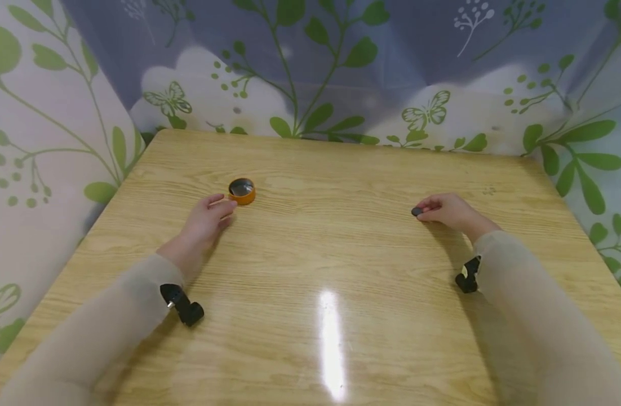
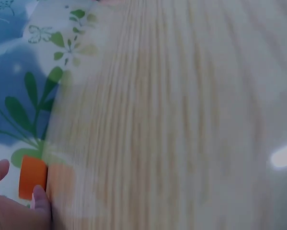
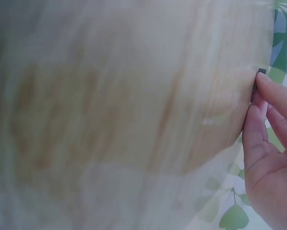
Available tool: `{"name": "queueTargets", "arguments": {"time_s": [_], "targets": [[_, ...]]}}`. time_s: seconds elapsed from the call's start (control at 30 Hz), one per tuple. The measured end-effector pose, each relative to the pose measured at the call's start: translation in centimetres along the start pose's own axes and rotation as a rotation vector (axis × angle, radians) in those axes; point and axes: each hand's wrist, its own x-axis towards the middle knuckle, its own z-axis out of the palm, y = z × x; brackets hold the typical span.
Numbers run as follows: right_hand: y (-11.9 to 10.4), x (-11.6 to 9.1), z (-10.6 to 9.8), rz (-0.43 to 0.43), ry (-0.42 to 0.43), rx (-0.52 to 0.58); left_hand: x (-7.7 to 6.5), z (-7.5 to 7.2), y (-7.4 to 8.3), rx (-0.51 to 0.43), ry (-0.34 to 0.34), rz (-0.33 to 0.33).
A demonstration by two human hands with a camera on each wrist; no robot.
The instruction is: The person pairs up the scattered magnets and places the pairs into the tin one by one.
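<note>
An orange round, shallow container (image 1: 242,195) with a dark inside stands on the left part of the wooden table. Just beside it is my left hand (image 1: 205,221), fingers spread loosely toward its near side. In the left wrist view the orange wall (image 2: 33,178) shows between thumb and finger; whether they touch it I cannot tell. Over on the right, my right hand (image 1: 449,211) pinches a small dark disc (image 1: 416,211) between thumb and fingertips, at or close to the tabletop. Only a sliver of that disc (image 3: 261,71) shows in the right wrist view.
The wood-grain table (image 1: 310,248) carries a bright light reflection (image 1: 332,344) near its front. A patterned curtain (image 1: 331,73) with green leaves and butterflies borders the back and both sides. Small black cameras (image 1: 182,304) are strapped to both sleeved wrists.
</note>
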Motion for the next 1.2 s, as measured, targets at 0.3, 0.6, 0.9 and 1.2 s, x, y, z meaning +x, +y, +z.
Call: {"name": "queueTargets", "arguments": {"time_s": [0.3, 0.6, 0.9, 1.2], "targets": [[0.1, 0.2, 0.3, -0.060, -0.011, -0.020, 2.8, -1.5, 0.8, 0.237, -0.099, 0.069], [-0.1, 0.1, 0.2, -0.070, -0.020, -0.038, 4.5, -2.3, 1.4, 0.355, -0.285, 0.109], [0.5, -0.4, 0.3, -0.005, 0.005, -0.054, 5.6, -2.1, 1.1, 0.423, -0.342, 0.149], [-0.2, -1.0, 0.1, -0.016, 0.072, -0.055, 5.9, -2.2, 1.1, 0.455, -0.335, 0.178]]}}
